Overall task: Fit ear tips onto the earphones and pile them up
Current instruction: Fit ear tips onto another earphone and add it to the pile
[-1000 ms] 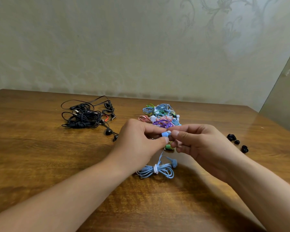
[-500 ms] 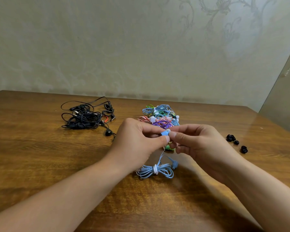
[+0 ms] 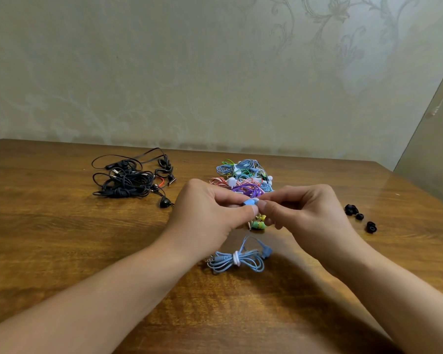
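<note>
Your left hand (image 3: pixel 210 221) and right hand (image 3: pixel 304 215) both pinch one blue earbud (image 3: pixel 249 201) above its coiled blue cable (image 3: pixel 237 259). Two earphone heaps lie behind: black pile (image 3: pixel 128 180), colored pile (image 3: pixel 243 177). About four black ear tips (image 3: pixel 359 217) rest right on the wooden counter (image 3: pixel 49 238), against a patterned wall (image 3: pixel 189 72).

home room, patterned wallpaper (image 3: pixel 241 72), wooden table (image 3: pixel 49 238)

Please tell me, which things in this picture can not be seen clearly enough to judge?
- Head view: whether the white ear tip is seated on the blue earbud; fingers of the left hand and right hand cover the joint.
- Green and yellow earphones: mostly hidden under the hands.
- Black ear tips: too small to count surely.
- Colourful pile: tangled, so the number of sets is unclear.
</note>
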